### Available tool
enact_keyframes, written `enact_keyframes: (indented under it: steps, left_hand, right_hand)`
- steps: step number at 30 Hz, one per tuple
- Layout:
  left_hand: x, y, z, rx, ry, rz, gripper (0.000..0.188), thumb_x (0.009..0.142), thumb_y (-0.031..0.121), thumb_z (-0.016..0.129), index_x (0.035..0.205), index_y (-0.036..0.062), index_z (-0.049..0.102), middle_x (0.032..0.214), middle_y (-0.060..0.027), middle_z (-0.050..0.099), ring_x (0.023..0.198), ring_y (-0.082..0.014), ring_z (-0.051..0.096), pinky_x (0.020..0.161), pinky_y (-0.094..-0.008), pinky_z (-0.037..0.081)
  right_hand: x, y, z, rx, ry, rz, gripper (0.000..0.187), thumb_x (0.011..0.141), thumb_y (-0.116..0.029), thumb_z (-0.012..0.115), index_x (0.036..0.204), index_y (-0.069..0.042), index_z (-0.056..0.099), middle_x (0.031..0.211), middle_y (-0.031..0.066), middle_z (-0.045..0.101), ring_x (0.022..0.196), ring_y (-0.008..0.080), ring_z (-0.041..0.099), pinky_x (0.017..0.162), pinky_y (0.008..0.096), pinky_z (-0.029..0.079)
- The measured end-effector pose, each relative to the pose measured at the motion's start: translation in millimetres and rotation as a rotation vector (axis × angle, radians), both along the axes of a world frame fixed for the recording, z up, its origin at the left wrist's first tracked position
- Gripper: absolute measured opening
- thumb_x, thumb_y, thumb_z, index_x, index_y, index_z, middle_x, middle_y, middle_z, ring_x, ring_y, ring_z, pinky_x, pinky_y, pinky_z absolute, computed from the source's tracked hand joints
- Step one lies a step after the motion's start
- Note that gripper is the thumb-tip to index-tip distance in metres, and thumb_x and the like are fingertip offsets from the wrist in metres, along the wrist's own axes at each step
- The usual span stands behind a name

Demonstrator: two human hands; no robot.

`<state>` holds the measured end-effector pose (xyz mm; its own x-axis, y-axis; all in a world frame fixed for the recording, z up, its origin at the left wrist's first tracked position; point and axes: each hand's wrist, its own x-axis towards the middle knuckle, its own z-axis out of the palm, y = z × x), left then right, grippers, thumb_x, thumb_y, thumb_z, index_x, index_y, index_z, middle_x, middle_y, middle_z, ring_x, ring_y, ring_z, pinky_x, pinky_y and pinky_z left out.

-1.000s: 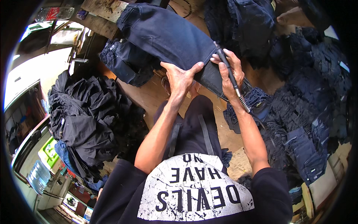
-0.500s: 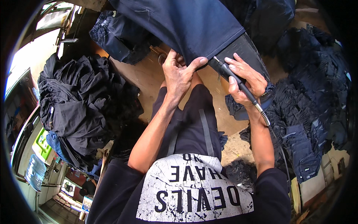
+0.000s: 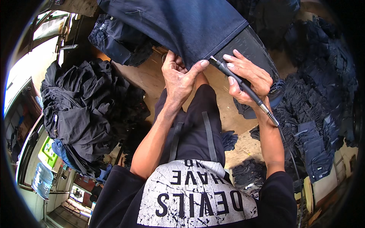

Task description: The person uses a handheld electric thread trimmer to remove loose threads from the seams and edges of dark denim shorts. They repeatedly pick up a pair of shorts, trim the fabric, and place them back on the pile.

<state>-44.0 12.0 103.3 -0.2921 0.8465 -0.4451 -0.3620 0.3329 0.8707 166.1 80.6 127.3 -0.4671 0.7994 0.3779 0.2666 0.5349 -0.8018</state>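
Note:
A dark blue trouser leg (image 3: 197, 30) is drawn over a black board (image 3: 253, 51), its stitched hem crossing the board at a slant. My left hand (image 3: 178, 76) pinches the near corner of that hem, thumb on top and fingers partly hidden beneath the cloth. Held like a pen in my right hand (image 3: 251, 78) is a black pen-shaped corded tool (image 3: 236, 79) with a thin metal tip. That tip sits just right of my left thumb, by the hem's corner; whether it touches the cloth I cannot tell. A spring sleeve and thin cable trail from the tool's back end toward me.
A big heap of black garments (image 3: 87, 106) rises at my left. More dark clothes (image 3: 300, 98) are piled along my right, with folded trousers (image 3: 313, 152) near them. Navy garments (image 3: 118, 40) lie behind the board's left side. A blue water jug (image 3: 42, 180) stands at far left.
My right hand has brought the tool's tip slightly left, closer to my left thumb. The left hand keeps its pinch on the hem, and the whole view has shifted a little.

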Motion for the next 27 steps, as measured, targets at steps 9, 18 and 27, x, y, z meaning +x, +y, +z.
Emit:
enact_keyframes:
  steps: [9, 18, 27]
  left_hand:
    - [-0.9, -0.9, -2.0, 0.009, -0.01, -0.001, 0.064, 0.089, 0.003, 0.093, 0.141, -0.0042, 0.056, 0.124, -0.0142, 0.075, 0.112, -0.0182, 0.074, 0.101, -0.0311, 0.06]
    - [-1.9, -1.1, -3.3, 0.014, -0.022, -0.003, 0.067, 0.089, 0.003, 0.093, 0.144, -0.0049, 0.054, 0.128, -0.0165, 0.073, 0.117, -0.0202, 0.074, 0.105, -0.0333, 0.06]
    - [-2.6, 0.7, -1.0, -0.014, -0.027, -0.01, 0.07, 0.089, 0.003, 0.093, 0.146, -0.0051, 0.052, 0.131, -0.019, 0.072, 0.12, -0.0229, 0.074, 0.109, -0.0358, 0.058]
  right_hand:
    - [3.8, -1.5, -3.6, -0.006, -0.017, -0.015, 0.026, 0.08, 0.004, 0.072, 0.105, 0.008, 0.078, 0.102, 0.0229, 0.082, 0.11, 0.0392, 0.082, 0.107, 0.0576, 0.062]
    - [6.4, -1.4, -3.5, -0.012, -0.023, -0.043, 0.028, 0.082, 0.008, 0.067, 0.109, 0.01, 0.077, 0.106, 0.0261, 0.082, 0.112, 0.0419, 0.081, 0.109, 0.0597, 0.06]
    - [7.0, -0.1, -4.1, -0.006, -0.028, -0.088, 0.032, 0.081, 0.007, 0.068, 0.112, 0.009, 0.076, 0.114, 0.0269, 0.081, 0.115, 0.0405, 0.08, 0.11, 0.0573, 0.06]
